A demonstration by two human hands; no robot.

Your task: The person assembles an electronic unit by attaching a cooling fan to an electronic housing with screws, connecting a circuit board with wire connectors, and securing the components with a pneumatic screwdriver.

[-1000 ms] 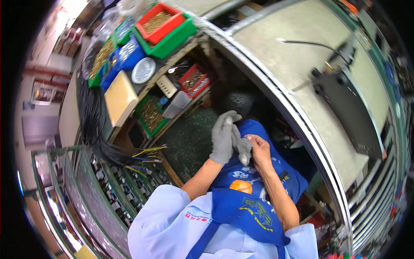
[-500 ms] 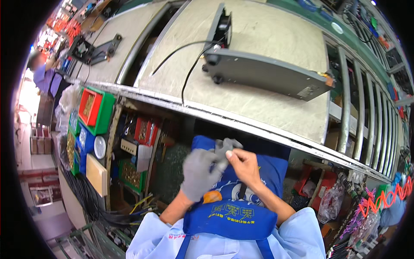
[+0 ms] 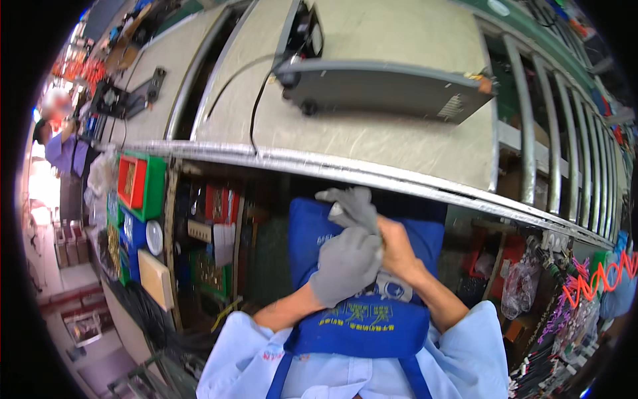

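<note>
My left hand [image 3: 347, 266] wears a grey work glove and is closed on a second grey glove [image 3: 357, 207], near its cuff end. That second glove is crumpled, and its fingers point away from me over my blue apron [image 3: 307, 233]. My right hand [image 3: 397, 249] is bare at the back and wrist. It presses up against the second glove's cuff, and its fingers are hidden behind or inside the glove. Beyond the hands, on the workbench [image 3: 372, 149], stands a dark grey metal housing [image 3: 385, 93] with a black fan [image 3: 309, 36] and a black cable [image 3: 256, 110].
Green and red parts bins [image 3: 154, 189], a blue bin [image 3: 136, 233] and a wooden block [image 3: 155, 279] are at my left. Metal rollers [image 3: 525, 126] extend right of the bench. A coiled orange hose [image 3: 598, 282] hangs far right. A person [image 3: 66, 149] works at far left.
My right hand has gone from pinching the loose glove to having its fingers hidden at the cuff. My left hand has moved right and closed on the glove. The view has shifted slightly.
</note>
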